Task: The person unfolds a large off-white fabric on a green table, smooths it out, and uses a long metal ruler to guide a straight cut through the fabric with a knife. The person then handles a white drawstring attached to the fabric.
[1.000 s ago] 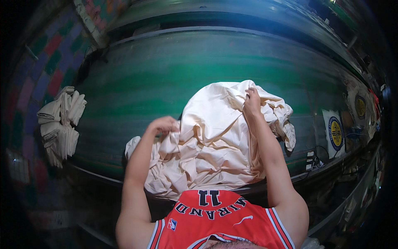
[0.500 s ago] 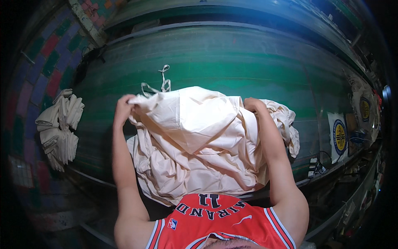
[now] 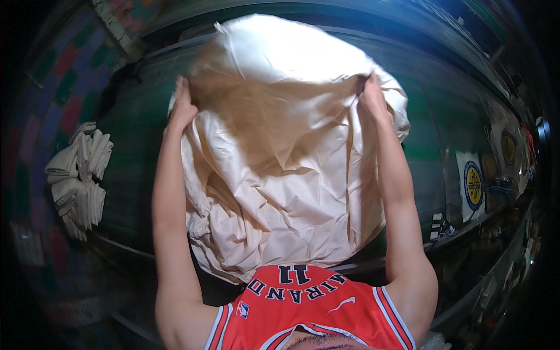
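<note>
A large cream cloth (image 3: pixel 280 210) spreads in front of me, its near part lying in wrinkled folds over the table's front edge. Its far part billows up and away in a rounded sheet. My left hand (image 3: pixel 184 104) is closed on the cloth's left side. Over on the right side, my right hand (image 3: pixel 374 98) grips a bunched fold. Both arms reach well forward. The thin ties seen before at the cloth's far left are out of sight.
The long green table (image 3: pixel 429 131) runs under the cloth. Folded cream cloths (image 3: pixel 81 175) are stacked at its left end. At the right lie a white cloth with a round blue-and-yellow emblem (image 3: pixel 471 184), small dark-and-white items (image 3: pixel 440 226) and clear plastic (image 3: pixel 504 140).
Both hands have moved forward, away from me. The cloth's far part has lifted and ballooned outward over the table, covering much more of it.
</note>
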`<state>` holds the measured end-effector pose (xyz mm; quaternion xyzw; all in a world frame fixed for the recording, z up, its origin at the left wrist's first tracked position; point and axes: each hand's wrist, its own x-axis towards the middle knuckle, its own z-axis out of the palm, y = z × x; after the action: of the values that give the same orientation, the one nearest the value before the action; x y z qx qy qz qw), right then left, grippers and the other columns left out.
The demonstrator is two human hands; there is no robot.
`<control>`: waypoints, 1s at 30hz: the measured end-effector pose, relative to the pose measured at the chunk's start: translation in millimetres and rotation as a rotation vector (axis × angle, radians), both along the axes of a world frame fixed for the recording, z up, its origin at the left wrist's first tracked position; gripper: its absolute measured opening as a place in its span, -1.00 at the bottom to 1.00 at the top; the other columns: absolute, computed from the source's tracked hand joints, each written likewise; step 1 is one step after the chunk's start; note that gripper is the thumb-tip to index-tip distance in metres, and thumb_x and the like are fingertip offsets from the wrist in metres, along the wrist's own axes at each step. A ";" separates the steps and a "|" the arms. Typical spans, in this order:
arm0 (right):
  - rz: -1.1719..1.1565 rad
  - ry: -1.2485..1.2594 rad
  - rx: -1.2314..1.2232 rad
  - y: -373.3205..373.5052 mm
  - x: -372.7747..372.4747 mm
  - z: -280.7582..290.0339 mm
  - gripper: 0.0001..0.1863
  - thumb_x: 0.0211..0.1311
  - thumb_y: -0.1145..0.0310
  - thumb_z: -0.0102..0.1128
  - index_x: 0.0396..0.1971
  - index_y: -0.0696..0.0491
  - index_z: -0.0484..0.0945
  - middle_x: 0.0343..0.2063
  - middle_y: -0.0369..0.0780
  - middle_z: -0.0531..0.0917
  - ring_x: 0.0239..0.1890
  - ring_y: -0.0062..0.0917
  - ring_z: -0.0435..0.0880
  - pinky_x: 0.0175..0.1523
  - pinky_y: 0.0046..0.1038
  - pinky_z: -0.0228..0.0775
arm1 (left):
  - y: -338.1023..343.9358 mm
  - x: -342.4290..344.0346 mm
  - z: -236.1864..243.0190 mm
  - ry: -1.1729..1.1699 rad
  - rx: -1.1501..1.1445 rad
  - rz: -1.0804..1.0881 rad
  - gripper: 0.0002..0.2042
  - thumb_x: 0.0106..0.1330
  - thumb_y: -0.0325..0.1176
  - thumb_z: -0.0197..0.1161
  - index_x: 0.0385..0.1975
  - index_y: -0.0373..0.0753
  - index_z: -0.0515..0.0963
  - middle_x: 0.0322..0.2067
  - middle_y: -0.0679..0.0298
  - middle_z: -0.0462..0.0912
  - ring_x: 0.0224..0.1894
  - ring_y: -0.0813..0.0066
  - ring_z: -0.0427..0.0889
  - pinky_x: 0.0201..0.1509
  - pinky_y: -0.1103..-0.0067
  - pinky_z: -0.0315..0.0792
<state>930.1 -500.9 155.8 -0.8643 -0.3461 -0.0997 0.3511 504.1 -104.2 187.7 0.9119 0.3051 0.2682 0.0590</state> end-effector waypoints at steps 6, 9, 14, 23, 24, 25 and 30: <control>-0.101 -0.031 -0.566 -49.6 -59.3 -55.7 -0.76 0.17 0.39 0.10 -0.27 0.18 0.66 -0.31 0.07 0.71 -0.23 0.00 0.73 -0.03 -0.04 0.56 | -66.2 24.8 -26.4 -0.081 -0.180 -0.067 -0.58 0.34 -0.45 0.15 0.21 -0.33 0.40 0.06 -0.21 0.54 0.10 -0.15 0.55 0.16 0.24 0.44; 0.058 0.013 -0.555 -83.8 -137.8 -81.1 -0.81 0.14 0.37 0.15 -0.33 0.11 0.68 -0.37 0.03 0.72 -0.26 -0.05 0.74 -0.11 -0.08 0.57 | -154.4 -5.0 -50.3 0.022 -0.377 -0.261 -0.83 0.36 -0.43 0.11 -0.17 -0.33 0.59 -0.28 -0.10 0.66 -0.18 -0.11 0.64 -0.10 0.25 0.49; 0.883 0.554 -0.617 -154.2 -260.0 -107.0 -0.65 0.10 0.08 0.35 -0.28 0.06 0.71 -0.42 -0.06 0.73 -0.34 -0.12 0.72 -0.18 -0.23 0.56 | -273.3 -88.1 -63.7 0.443 -0.814 -0.803 -0.83 0.35 -0.35 0.25 -0.27 -0.35 0.61 -0.38 0.02 0.68 -0.33 0.19 0.67 -0.17 0.39 0.51; 0.794 0.152 -0.545 -223.1 -383.5 -133.2 -0.76 -0.11 0.42 0.41 -0.38 0.11 0.59 -0.31 -0.11 0.57 -0.11 -0.17 0.61 0.00 -0.19 0.47 | -331.2 -177.9 -95.1 0.825 -0.567 -0.850 -0.72 0.32 -0.19 0.27 -0.14 -0.26 0.62 -0.10 -0.02 0.63 -0.07 -0.03 0.62 0.03 0.23 0.47; 0.827 0.205 -0.474 -223.1 -384.5 -126.5 -0.75 -0.12 0.42 0.41 -0.38 0.12 0.58 -0.31 -0.10 0.57 -0.10 -0.17 0.60 -0.01 -0.20 0.46 | -336.5 -186.2 -98.4 0.720 -0.476 -0.837 -0.72 0.31 -0.19 0.28 -0.13 -0.24 0.62 -0.07 -0.02 0.62 -0.04 -0.04 0.61 0.05 0.22 0.47; 0.846 0.267 -0.443 -222.7 -384.4 -117.4 -0.74 -0.12 0.43 0.42 -0.39 0.12 0.56 -0.30 -0.09 0.56 -0.09 -0.17 0.60 -0.03 -0.21 0.46 | -344.6 -194.9 -101.2 0.625 -0.385 -0.819 -0.73 0.29 -0.20 0.28 -0.12 -0.22 0.62 -0.03 -0.02 0.60 0.00 -0.05 0.60 0.06 0.21 0.46; 0.601 0.496 -0.334 -237.1 -386.0 -66.0 -0.76 0.28 0.27 0.26 -0.30 0.16 0.52 -0.50 0.00 0.66 -0.39 -0.06 0.68 -0.28 -0.20 0.46 | -347.5 -211.6 -110.1 0.757 -0.366 -0.720 -0.71 0.18 -0.36 0.25 -0.09 -0.19 0.61 -0.18 -0.05 0.66 -0.06 -0.08 0.66 -0.03 0.22 0.51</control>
<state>544.1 -738.0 89.8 -0.7677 -0.4993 0.2753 0.2925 292.6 -451.7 77.5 0.9661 0.0157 -0.1728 0.1910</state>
